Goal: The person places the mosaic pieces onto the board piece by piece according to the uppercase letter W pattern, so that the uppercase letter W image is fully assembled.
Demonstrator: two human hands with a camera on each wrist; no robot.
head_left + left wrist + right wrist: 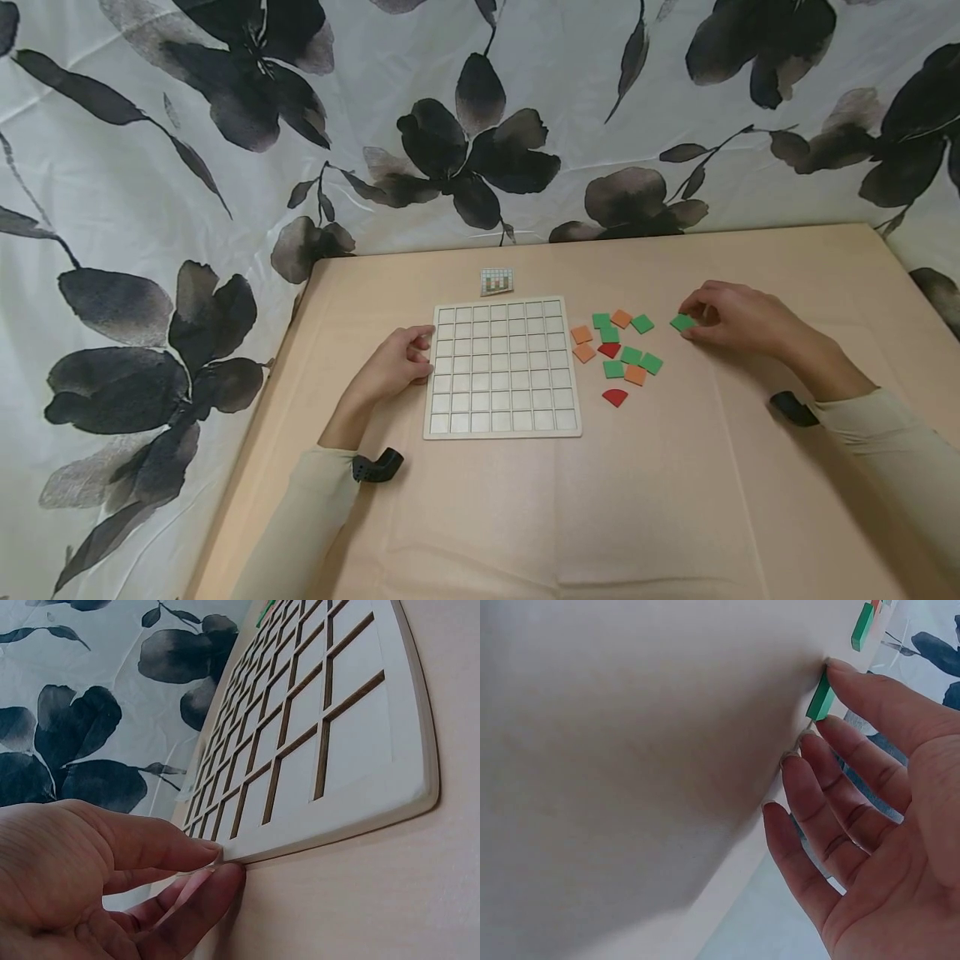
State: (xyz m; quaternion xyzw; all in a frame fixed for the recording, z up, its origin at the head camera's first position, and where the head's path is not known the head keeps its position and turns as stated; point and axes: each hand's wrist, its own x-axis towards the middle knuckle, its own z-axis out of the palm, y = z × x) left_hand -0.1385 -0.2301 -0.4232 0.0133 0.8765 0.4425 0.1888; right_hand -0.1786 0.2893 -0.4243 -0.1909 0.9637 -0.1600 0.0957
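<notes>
A pale square board point(502, 368) with a raised grid of cells lies flat on the table. At its left edge is my left hand point(393, 367), whose thumb and a finger pinch the board's rim in the left wrist view, near a rounded corner. Off to the right, my right hand point(742, 321) pinches a green square tile point(682, 322) between thumb and index finger. That tile point(820, 697) is seen edge-on in the right wrist view, close over the table, with the other fingers spread beside it.
Between board and right hand lies a loose group of tiles: several green squares point(613, 369), several orange squares point(634, 375) and two red rounded wedges point(615, 397). A small card with a printed grid point(497, 282) sits behind the board. A floral cloth point(465, 158) hangs behind the table point(600, 517).
</notes>
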